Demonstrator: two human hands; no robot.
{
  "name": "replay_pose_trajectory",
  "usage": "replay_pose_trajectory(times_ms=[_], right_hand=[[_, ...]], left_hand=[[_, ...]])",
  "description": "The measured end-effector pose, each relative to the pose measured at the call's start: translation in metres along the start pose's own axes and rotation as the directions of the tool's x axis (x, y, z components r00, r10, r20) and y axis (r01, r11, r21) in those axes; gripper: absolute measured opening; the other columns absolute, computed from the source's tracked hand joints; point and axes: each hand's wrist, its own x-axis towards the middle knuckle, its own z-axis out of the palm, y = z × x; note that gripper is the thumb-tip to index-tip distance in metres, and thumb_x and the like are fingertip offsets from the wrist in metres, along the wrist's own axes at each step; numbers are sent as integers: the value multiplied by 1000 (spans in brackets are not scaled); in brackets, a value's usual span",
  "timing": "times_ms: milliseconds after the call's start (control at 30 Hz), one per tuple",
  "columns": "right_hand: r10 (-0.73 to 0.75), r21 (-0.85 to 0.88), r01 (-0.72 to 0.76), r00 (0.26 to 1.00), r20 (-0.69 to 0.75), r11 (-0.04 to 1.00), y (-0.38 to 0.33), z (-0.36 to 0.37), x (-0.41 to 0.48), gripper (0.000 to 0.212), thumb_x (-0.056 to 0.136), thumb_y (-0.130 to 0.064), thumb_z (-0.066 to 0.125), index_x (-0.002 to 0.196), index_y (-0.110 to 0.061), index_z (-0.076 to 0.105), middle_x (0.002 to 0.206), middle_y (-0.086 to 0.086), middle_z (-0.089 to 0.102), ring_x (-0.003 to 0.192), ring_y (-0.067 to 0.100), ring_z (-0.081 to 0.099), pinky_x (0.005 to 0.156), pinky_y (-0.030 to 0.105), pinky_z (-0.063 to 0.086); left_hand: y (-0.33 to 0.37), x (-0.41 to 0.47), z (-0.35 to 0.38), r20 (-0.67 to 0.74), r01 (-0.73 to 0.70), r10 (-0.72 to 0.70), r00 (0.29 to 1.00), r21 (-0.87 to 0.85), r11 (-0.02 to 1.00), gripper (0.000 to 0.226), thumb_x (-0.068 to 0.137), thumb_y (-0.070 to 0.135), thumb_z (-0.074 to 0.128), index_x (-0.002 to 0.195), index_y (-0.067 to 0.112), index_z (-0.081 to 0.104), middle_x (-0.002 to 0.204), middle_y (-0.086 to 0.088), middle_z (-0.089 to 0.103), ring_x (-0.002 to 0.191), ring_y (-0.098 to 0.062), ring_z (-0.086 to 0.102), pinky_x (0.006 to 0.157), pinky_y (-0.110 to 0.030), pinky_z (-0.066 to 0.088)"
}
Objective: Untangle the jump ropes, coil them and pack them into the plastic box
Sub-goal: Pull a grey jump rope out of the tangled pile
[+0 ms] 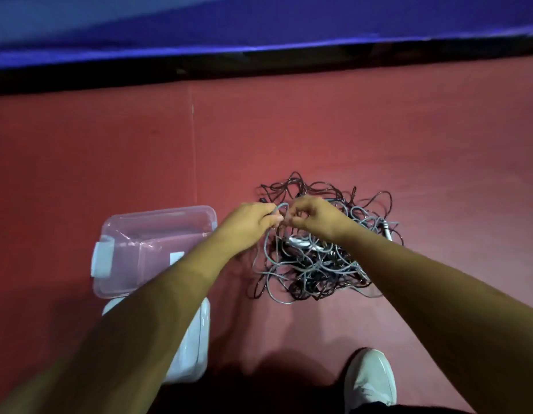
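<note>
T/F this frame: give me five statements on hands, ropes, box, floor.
1. The left hand and the right hand both pinch a grey rope loop above the tangle. True.
2. The plastic box already holds coiled ropes. False: no rope shows inside it; all the ropes are in the tangle.
3. The plastic box sits to the left of the tangle. True.
4. The tangle lies on a blue floor. False: the floor under it is red; blue shows only at the far edge.
5. A white shoe shows at the bottom right. True.
</note>
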Motion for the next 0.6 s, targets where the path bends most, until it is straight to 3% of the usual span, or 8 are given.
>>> replay_pose_trajectory(times_ms=[33, 100, 167, 233, 300, 433, 600], right_hand=[[-5, 80, 7, 1000, -19, 997, -17, -8, -12, 8, 92, -12, 65, 93, -4, 67, 87, 9, 62, 70, 5, 58, 71, 26, 51], [-18, 242, 35, 997, -75, 970, -44, -23, -34, 6, 95, -9, 61, 90, -6, 61, 75, 5, 59, 60, 6, 53, 63, 20, 46], [-32, 372, 74, 993, -117, 925, -69, -39, -59, 9, 96, -9, 58, 87, -9, 58, 71, 7, 61, 64, 18, 56, 62, 28, 47], [-65, 444, 123, 987, -144, 887, -94, -54, -82, 12, 96, -10, 59, 84, -12, 57, 63, 7, 57, 61, 23, 53, 61, 33, 44], [-102, 397, 169, 977, -185, 902, -115, -69, -105, 12, 95, -9, 61, 83, -10, 59, 58, 4, 51, 53, 20, 47, 57, 33, 41], [-167, 198, 212, 960, -223, 957, -145, -95, -152, 13, 94, -17, 64, 87, -7, 68, 56, 0, 49, 45, 12, 41, 46, 24, 35], [-216, 157, 260, 944, -250, 953, -167, -108, -197, 16, 94, -18, 64, 94, -3, 71, 60, 3, 56, 54, 16, 49, 54, 27, 42]], left_hand=[[14, -8, -17, -15, -15, 15, 1000, 2, 1000, 27, 99, 34, 52, 84, 13, 61, 74, -2, 62, 73, -25, 57, 69, -38, 43], [38, -22, -47, -74, -65, 64, 995, -5, 998, 25, 99, 32, 53, 87, 13, 63, 79, -2, 69, 69, -12, 59, 68, -34, 43], [63, -40, -74, -127, -101, 99, 987, -13, 995, 21, 101, 25, 53, 86, 14, 62, 78, 0, 71, 63, 1, 54, 63, -30, 39], [88, -59, -95, -194, -126, 113, 974, -56, 990, 21, 101, 21, 53, 80, 23, 57, 70, 3, 66, 64, -5, 58, 67, -31, 43], [110, -77, -114, -293, -146, 106, 950, -116, 982, 25, 99, 21, 56, 76, 27, 54, 62, 3, 59, 62, -11, 59, 67, -30, 46], [151, -112, -153, -427, -186, 79, 901, -214, 959, 19, 94, 21, 65, 77, 19, 59, 56, 3, 50, 49, -7, 42, 53, -24, 36], [211, -155, -195, -451, -294, 141, 881, -291, 910, 18, 95, 22, 65, 78, 16, 64, 46, 11, 44, 45, -8, 37, 52, -27, 34]])
